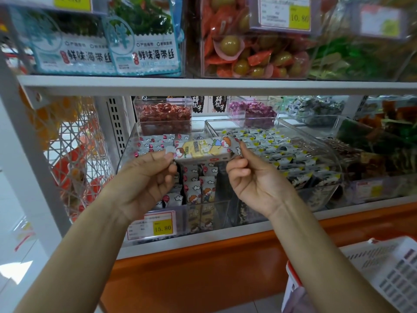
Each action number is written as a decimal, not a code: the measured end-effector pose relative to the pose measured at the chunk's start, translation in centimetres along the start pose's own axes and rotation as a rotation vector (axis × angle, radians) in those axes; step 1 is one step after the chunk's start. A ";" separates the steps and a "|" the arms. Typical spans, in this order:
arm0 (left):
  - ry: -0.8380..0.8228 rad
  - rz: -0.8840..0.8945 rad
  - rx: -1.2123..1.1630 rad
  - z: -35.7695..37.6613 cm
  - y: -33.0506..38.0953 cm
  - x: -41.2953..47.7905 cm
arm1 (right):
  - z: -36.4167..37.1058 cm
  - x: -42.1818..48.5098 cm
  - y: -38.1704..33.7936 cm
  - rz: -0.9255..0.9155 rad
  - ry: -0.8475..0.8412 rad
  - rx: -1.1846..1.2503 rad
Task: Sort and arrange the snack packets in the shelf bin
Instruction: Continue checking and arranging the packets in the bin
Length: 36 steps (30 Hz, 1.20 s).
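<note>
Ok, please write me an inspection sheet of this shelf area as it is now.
Surface: lower shelf with clear bins, price tag on the front.
Job's things: one snack packet held over the clear bin of matching packets.
Clutter: neighbouring bin of black-and-yellow packets.
Grippers: left hand and right hand each pinch one end of the packet.
Cables: nothing seen.
Surroundings: seaweed bags above; white basket lower right.

Lower shelf: clear shelf bin of snack packets at left front edge; second clear bin just beside it, rightward. Smaller clear tubs along rear edge.
</note>
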<state>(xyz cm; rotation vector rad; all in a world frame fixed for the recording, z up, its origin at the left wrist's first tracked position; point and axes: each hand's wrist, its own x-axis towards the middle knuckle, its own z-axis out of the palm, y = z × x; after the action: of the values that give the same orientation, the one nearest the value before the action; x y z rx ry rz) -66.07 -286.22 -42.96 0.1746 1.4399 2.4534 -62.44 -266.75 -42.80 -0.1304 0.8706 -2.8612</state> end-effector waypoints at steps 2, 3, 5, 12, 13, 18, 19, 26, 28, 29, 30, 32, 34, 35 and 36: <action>-0.029 -0.011 -0.043 0.0 0.2 0.0 | -0.2 0.2 0.0 0.003 0.014 0.050; -0.059 -0.011 -0.056 -0.1 0.2 -0.1 | -0.2 0.2 0.0 -0.001 0.027 0.068; -0.145 -0.018 -0.075 -0.1 0.3 -0.2 | -0.2 0.3 0.0 -0.016 0.060 0.096; -0.331 -0.048 -0.053 0.2 0.3 -0.8 | -0.4 0.4 0.1 -0.004 0.119 0.095; -0.345 -0.048 -0.056 0.2 0.3 -0.8 | -0.5 0.4 0.1 -0.001 0.116 0.098; -0.382 -0.067 -0.093 0.3 0.5 -1.1 | -0.8 0.5 0.1 -0.049 0.109 0.017; -0.349 -0.061 -0.079 0.4 0.6 -1.2 | -0.8 0.5 -0.1 -0.087 0.128 -0.045; -0.067 0.137 0.234 0.6 0.2 -1.1 | -1.4 0.4 -0.6 -0.342 0.254 -0.474; -0.066 0.169 0.244 0.6 0.1 -1.1 | -1.5 0.4 -0.4 -0.393 0.223 -0.592; -0.082 0.182 0.245 0.6 0.1 -1.1 | -1.6 0.4 -0.3 -0.430 0.211 -0.659; -0.099 0.196 0.253 0.7 0.2 -1.1 | -1.6 0.4 -0.1 -0.466 0.196 -0.714; -0.099 0.239 0.298 0.7 0.2 -1.1 | -1.8 0.5 0.0 -0.514 0.163 -0.770; -0.036 0.293 0.379 0.5 0.2 -0.9 | -1.8 0.6 0.1 -0.520 0.129 -0.808; -0.006 0.322 0.426 0.4 0.1 -0.9 | -1.8 0.5 0.1 -0.516 0.115 -0.841; 0.013 0.346 0.465 0.4 0.1 -0.9 | -1.8 0.4 0.2 -0.514 0.099 -0.877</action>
<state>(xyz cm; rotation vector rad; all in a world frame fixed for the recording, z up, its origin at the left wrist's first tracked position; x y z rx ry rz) -65.10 -286.25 -42.64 0.5460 2.1206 2.3170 -63.09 -265.98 -44.36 -0.3440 2.3401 -2.6452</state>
